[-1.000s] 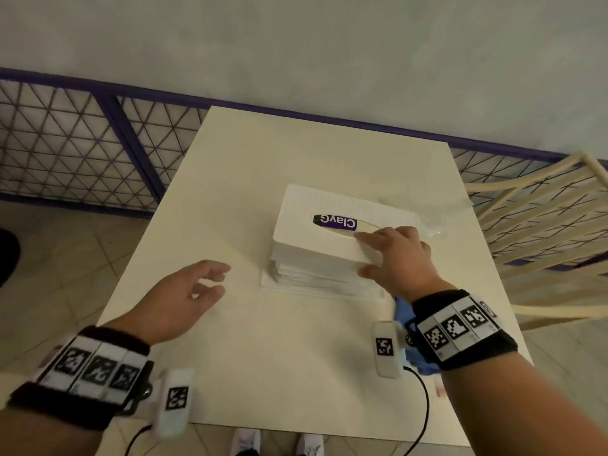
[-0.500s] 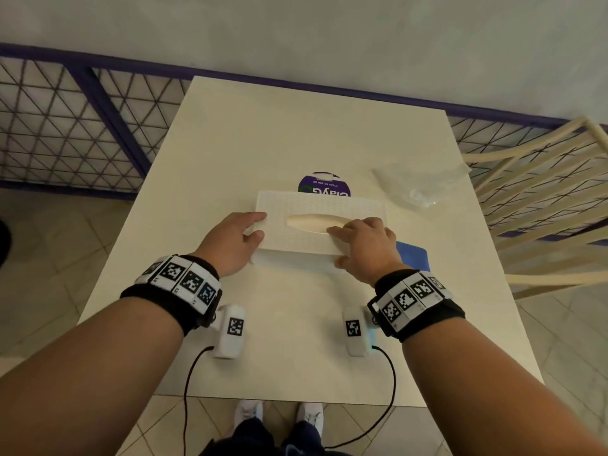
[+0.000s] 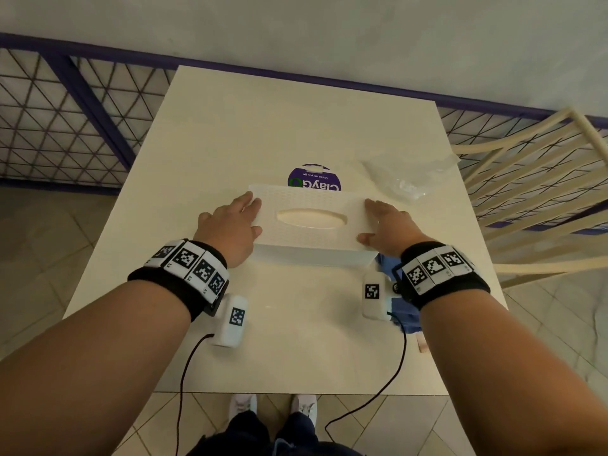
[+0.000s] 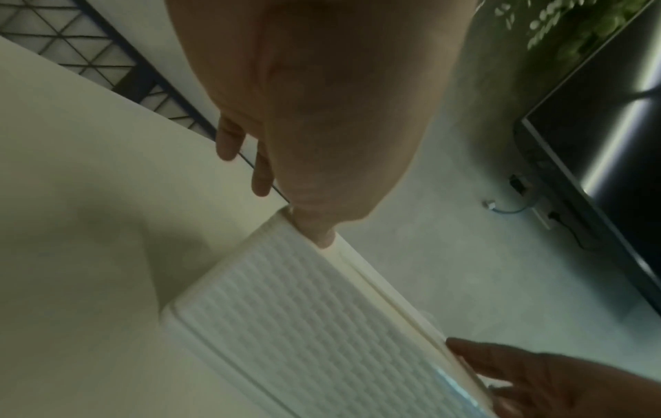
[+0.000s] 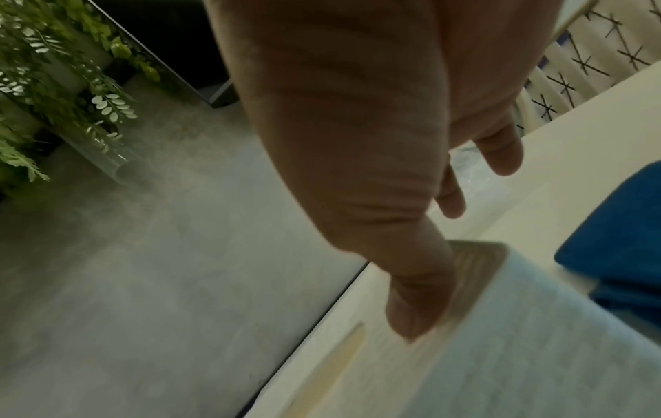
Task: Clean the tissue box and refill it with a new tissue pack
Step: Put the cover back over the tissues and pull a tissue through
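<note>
A white textured tissue box (image 3: 296,200) with an oval slot in its top stands in the middle of the table (image 3: 263,126). My left hand (image 3: 243,215) grips its left end, thumb on the near top edge and fingers round the far corner. At the other end my right hand (image 3: 373,222) holds it the same way. The left wrist view shows the thumb pressed on the box (image 4: 304,311); the right wrist view shows the thumb on the box's top (image 5: 500,339). A purple ClayGo tissue pack (image 3: 314,179) lies flat just behind the box, partly hidden by it.
Crumpled clear plastic wrap (image 3: 404,179) lies at the back right of the table. A blue cloth (image 3: 388,268) sits under my right wrist, also in the right wrist view (image 5: 615,254). A cream chair (image 3: 526,179) stands to the right, a purple railing (image 3: 65,110) behind.
My left hand came in from the table's left and took the box. My right hand slid from the slot to the right end. The purple pack now lies behind the box.
</note>
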{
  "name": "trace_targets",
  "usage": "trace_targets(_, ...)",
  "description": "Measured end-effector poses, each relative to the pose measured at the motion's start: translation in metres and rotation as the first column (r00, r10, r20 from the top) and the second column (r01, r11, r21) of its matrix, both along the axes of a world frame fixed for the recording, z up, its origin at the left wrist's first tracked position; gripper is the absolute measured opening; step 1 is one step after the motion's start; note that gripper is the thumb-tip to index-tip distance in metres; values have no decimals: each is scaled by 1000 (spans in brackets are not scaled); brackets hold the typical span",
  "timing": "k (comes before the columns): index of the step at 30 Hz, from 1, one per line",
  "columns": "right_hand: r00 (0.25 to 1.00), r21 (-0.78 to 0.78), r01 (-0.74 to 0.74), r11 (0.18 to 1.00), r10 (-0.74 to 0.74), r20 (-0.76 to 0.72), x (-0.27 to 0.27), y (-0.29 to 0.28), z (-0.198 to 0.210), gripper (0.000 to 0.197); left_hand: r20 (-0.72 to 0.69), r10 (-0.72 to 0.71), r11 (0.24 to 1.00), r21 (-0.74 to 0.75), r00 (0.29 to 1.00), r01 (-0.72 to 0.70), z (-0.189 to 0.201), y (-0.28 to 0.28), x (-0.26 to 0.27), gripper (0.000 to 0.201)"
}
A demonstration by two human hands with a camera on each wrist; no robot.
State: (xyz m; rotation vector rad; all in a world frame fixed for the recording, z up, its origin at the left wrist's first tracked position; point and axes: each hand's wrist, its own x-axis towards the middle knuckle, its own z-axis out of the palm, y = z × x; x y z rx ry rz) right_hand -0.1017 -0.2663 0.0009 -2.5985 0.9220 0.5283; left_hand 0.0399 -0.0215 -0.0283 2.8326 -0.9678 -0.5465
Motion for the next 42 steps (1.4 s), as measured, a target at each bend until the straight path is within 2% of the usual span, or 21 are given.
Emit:
trace_targets(6, 985, -80, -133, 988, 124, -117, 9, -1, 3, 80, 47, -2, 986, 168, 999, -6, 4, -5, 0, 55)
trace_targets(13, 980, -68, -143, 987, 132, -151, 9, -8, 1, 85, 28, -52, 943, 329, 998, 40, 18, -21, 0, 55)
trace_targets(21, 986, -12, -99, 995, 97, -134, 3, -10, -3, 84, -69, 48, 981, 189, 996, -34, 14, -19, 2, 54)
trace_targets(28, 988, 1, -109, 994, 108, -112, -4, 0, 1, 85, -70, 58, 979, 199, 996, -43, 17, -8, -8, 56)
trace_targets(32, 977, -87, -166, 982, 151, -150, -11, 15, 0, 88, -86, 63, 980, 194, 994, -45, 15, 7, -15, 57)
trace_targets(34, 980, -123, -171, 978, 156, -121, -7, 23, 4, 82, -104, 66, 981, 191, 992, -45, 15, 11, -17, 59)
trace_targets(37, 982, -80, -142, 987, 150, 113, 8, 38, 13, 50, -118, 66, 983, 180, 991, -44, 17, 10, -17, 59)
trace_targets(38, 975, -67, -160, 985, 169, 146, 14, 43, 13, 39, -126, 70, 984, 175, 990, -47, 17, 9, -16, 59)
trace_targets(40, 978, -73, -193, 978, 198, 62, 27, 54, 5, 32, -140, 78, 984, 169, 987, -53, 17, 9, -17, 59)
trace_targets(42, 979, -88, -184, 979, 175, -105, 39, 63, -7, 41, -147, 79, 986, 155, 986, -56, 18, 9, -17, 59)
